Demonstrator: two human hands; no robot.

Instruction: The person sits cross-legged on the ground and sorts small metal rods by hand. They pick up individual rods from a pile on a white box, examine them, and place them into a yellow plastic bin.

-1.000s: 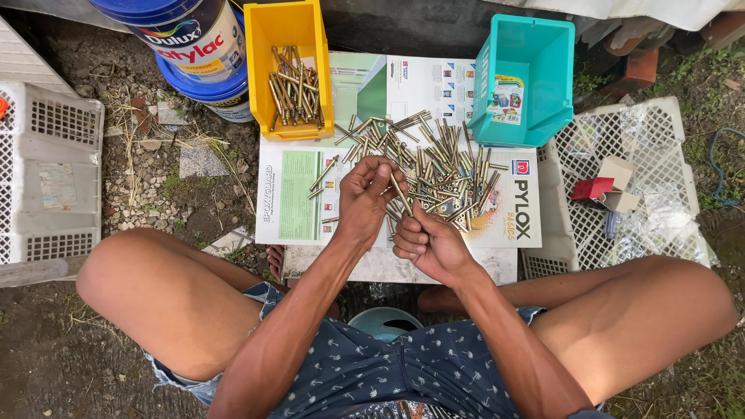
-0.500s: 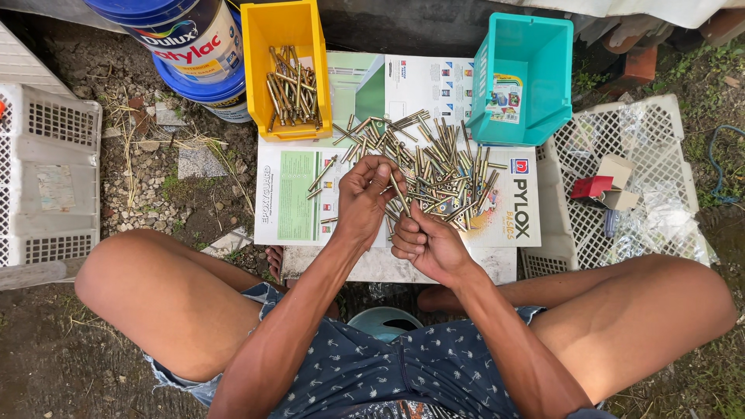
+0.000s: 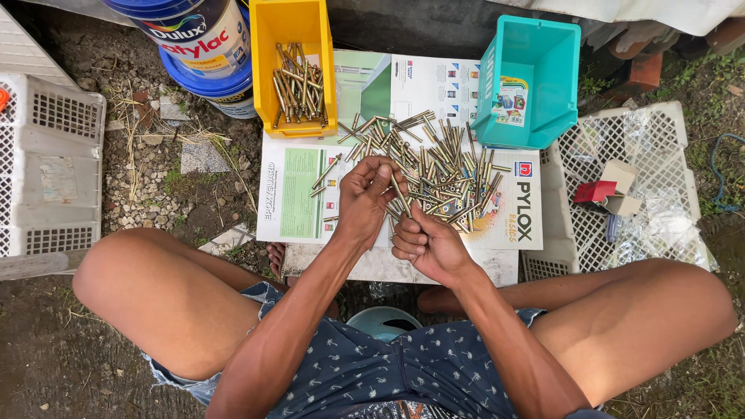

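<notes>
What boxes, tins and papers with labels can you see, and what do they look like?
Paint tins: top left, stacked, round, blue with white labels.
Printed sheets: under the metal rods, flat, white and green.
Sticker: inside the teal bin, small, colourful rectangle.
Small boxes: right, on the white crate, red and tan.

Colour rundown: the bin (image 3: 295, 31) far left of centre is bright yellow, holding brassy-gold bolts (image 3: 299, 85). The bin (image 3: 531, 77) far right is teal/turquoise with a multicoloured sticker inside. The loose pile of bolts (image 3: 434, 167) is the same dull gold mixed with silvery grey. They sit on white printed sheets (image 3: 299, 194) with green panels and an orange-yellow splash near the right corner. Paint buckets (image 3: 202, 46) far left are white with blue lids and rims. The crates left (image 3: 46, 178) and right (image 3: 621, 140) are off-white lattice; a small red box (image 3: 594, 191) and a tan one (image 3: 619, 171) rest on the right crate. Shorts (image 3: 372, 365) are navy with a tiny white palm-tree print.
</notes>
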